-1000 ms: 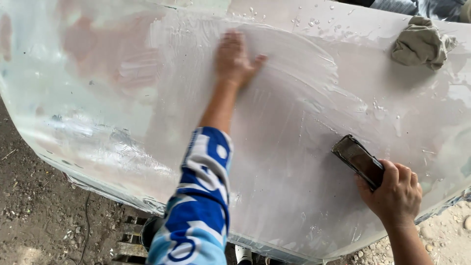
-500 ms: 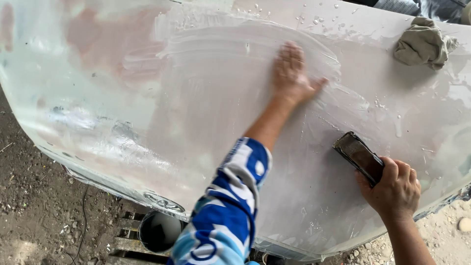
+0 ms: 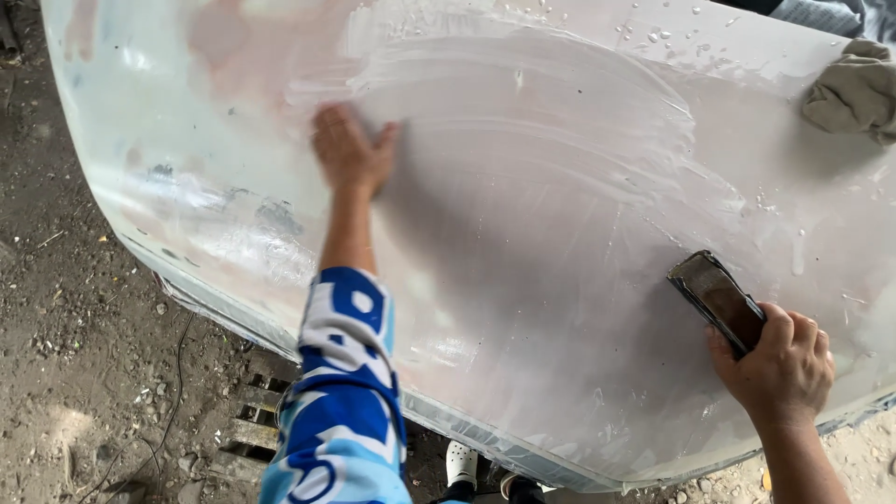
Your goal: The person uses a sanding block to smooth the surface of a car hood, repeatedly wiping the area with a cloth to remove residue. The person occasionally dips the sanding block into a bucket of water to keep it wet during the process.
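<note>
A large white curved body panel (image 3: pixel 523 280), wet and streaked with pale sanding slurry, fills most of the view. My left hand (image 3: pixel 350 149) lies flat on it at the upper left, fingers together, holding nothing; its arm wears a blue and white sleeve. My right hand (image 3: pixel 775 369) rests at the panel's lower right and grips a dark rectangular sanding block (image 3: pixel 717 301), which lies flat against the wet surface.
A crumpled grey-brown rag (image 3: pixel 854 89) sits on the panel's upper right. Water drops dot the top edge. Below the panel lie bare dirt ground (image 3: pixel 84 373), a thin cable, a wooden pallet (image 3: pixel 252 420) and a white shoe (image 3: pixel 462 462).
My left hand swept right across the panel, then back to the left, leaving arc-shaped wipe marks in the slurry. My right hand and the sanding block stayed in place.
</note>
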